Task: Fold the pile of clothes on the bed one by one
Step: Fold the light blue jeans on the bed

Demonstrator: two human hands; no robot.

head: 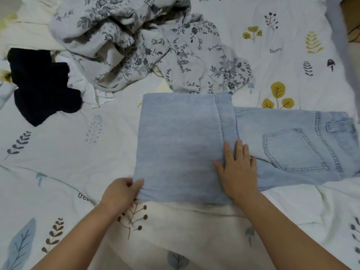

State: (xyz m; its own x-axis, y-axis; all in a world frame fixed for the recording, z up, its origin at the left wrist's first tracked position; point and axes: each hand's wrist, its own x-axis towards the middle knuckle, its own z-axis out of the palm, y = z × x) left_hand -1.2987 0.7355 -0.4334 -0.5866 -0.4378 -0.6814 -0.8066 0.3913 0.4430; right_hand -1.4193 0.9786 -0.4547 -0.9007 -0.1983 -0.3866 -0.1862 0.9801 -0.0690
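Light blue jeans lie across the bed, the legs folded back over themselves so the hems reach near the seat; a back pocket and waistband show at the right. My left hand pinches the folded near-left corner of the jeans. My right hand lies flat with fingers straight, pressing on the leg hems. A crumpled white garment with a blue floral print is heaped behind the jeans. A dark navy garment lies at the left.
The bed is covered by a white sheet printed with leaves and trees. A plain white cloth peeks out beside the navy garment. A brown surface shows past the bed's far right edge.
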